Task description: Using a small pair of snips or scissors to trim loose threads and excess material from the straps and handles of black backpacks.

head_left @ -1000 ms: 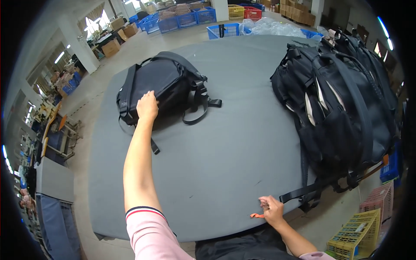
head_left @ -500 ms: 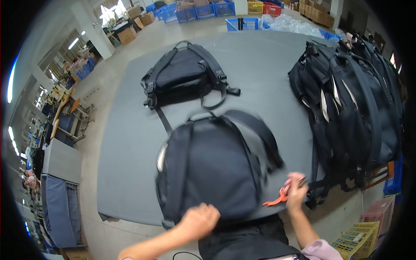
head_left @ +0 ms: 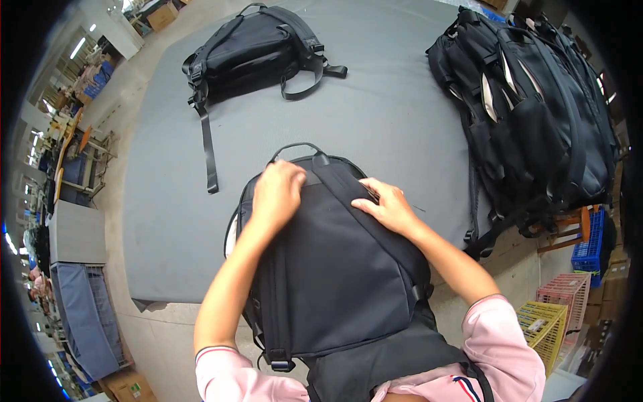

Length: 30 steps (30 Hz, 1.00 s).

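Note:
A black backpack [head_left: 341,268] lies back panel up at the table's near edge, against my body, its carry loop [head_left: 299,145] pointing away. At the top of the left shoulder strap my left hand [head_left: 278,191] is closed, fingers curled on the strap. My right hand [head_left: 388,206] grips the outer edge of the right shoulder strap [head_left: 348,191], thumb on top. A small dark thing shows between its thumb and fingers, too hidden to name. The orange-handled tool of the earlier frame is out of sight.
Another black backpack [head_left: 251,57] lies at the far left of the grey-covered table [head_left: 174,221], one strap trailing nearer. Several black backpacks [head_left: 536,127] stand packed together at the right. Yellow [head_left: 541,328] and pink crates [head_left: 566,295] sit beyond the right edge.
The backpack has come nearer to me and its right strap now lies over the panel. Both hands have moved up to its top; the orange tool has gone from view.

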### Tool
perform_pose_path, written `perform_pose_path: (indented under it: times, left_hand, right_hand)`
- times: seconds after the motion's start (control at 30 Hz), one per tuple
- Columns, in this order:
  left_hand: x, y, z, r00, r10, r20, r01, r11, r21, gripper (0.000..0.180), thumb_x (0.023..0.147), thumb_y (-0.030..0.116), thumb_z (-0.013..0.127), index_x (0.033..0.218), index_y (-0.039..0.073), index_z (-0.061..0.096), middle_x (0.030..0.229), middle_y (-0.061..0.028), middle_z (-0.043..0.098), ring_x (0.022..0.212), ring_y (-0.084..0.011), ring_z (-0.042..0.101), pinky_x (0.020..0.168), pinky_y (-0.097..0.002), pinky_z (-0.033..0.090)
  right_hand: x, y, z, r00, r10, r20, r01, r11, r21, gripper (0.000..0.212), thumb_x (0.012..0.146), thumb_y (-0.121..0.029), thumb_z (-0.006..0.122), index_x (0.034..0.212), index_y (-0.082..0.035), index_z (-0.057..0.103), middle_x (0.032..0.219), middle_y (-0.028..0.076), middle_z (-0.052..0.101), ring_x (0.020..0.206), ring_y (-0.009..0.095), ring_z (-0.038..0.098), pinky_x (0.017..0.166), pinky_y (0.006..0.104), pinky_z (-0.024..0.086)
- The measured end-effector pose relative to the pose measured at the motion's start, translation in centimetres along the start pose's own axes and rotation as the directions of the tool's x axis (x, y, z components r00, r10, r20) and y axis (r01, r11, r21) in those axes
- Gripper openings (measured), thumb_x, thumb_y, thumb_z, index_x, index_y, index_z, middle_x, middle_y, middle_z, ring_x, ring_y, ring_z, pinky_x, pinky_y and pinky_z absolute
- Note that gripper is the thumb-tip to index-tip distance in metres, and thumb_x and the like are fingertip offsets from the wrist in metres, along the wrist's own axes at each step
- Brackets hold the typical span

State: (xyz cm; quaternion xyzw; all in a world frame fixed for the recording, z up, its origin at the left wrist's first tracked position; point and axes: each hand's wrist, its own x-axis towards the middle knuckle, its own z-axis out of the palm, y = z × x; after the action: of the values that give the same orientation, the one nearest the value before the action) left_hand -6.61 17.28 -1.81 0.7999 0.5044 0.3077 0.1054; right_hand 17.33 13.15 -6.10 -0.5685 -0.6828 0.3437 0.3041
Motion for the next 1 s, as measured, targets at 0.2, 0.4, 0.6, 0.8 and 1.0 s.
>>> perform_pose_path:
  times: [0.2, 0.4, 0.6, 0.8, 1.0]
  left_hand:
    - [6.7, -2.0, 1.8, 0.981, -0.043, -0.188, 0.091, 0.963, 0.255, 0.02, 0.085, 0.018, 0.057, 0.094, 0.002, 0.066, 0.086, -0.0139, 0.064, 0.087, -0.0324, 0.06, 0.078, -0.0399, 0.047]
    - [8.2, -6.6, 2.8, 0.813, -0.247, 0.528, 0.469, 0.815, -0.34, 0.026, 0.085, 0.015, 0.06, 0.106, 0.001, 0.066, 0.096, -0.0089, 0.068, 0.093, -0.0198, 0.063, 0.085, -0.0344, 0.048]
    - [7.7, -7.1, 2.3, 0.725, -0.267, 0.635, 0.678, 0.441, -0.588, 0.031, 0.085, 0.005, 0.062, 0.115, 0.005, 0.063, 0.098, -0.0066, 0.067, 0.085, -0.0096, 0.059, 0.082, -0.0222, 0.047]
    - [6.8, -5.6, 2.4, 0.988, -0.136, 0.075, 0.146, 0.978, -0.148, 0.018, 0.077, 0.006, 0.068, 0.095, 0.007, 0.065, 0.085, -0.0045, 0.062, 0.074, -0.0169, 0.06, 0.072, -0.0292, 0.048]
    - [4.0, -3.2, 2.3, 0.98, -0.08, 0.183, 0.073, 0.996, 0.045, 0.011, 0.076, 0.005, 0.068, 0.086, 0.003, 0.065, 0.077, -0.0075, 0.06, 0.066, -0.0212, 0.059, 0.062, -0.0321, 0.048]
  right_hand:
    - [-2.8, -1.9, -1.4, 0.993, -0.118, 0.016, 0.117, 0.993, 0.017, 0.038, 0.082, -0.025, 0.069, 0.111, -0.002, 0.057, 0.083, 0.014, 0.066, 0.078, 0.03, 0.066, 0.071, 0.0404, 0.049]
    - [0.9, -2.1, -2.9, 0.964, -0.256, 0.074, 0.262, 0.962, -0.082, 0.029, 0.081, -0.021, 0.069, 0.1, -0.001, 0.061, 0.083, 0.014, 0.065, 0.073, 0.028, 0.065, 0.062, 0.0337, 0.051]
    - [8.2, -2.9, -2.8, 0.984, -0.18, 0.014, 0.18, 0.983, -0.043, 0.015, 0.082, -0.015, 0.065, 0.091, -0.004, 0.063, 0.078, 0.009, 0.061, 0.07, 0.022, 0.061, 0.064, 0.0326, 0.048]
    - [9.8, -3.0, 0.0, 0.986, -0.046, 0.16, 0.074, 0.982, -0.171, 0.024, 0.08, -0.022, 0.068, 0.095, -0.006, 0.058, 0.092, 0.006, 0.059, 0.076, 0.023, 0.06, 0.068, 0.0352, 0.048]
    - [10.1, -3.6, -0.6, 0.907, 0.199, 0.372, -0.25, 0.964, 0.094, 0.036, 0.073, -0.022, 0.075, 0.095, -0.001, 0.057, 0.072, 0.003, 0.054, 0.069, 0.012, 0.052, 0.064, 0.0284, 0.043]
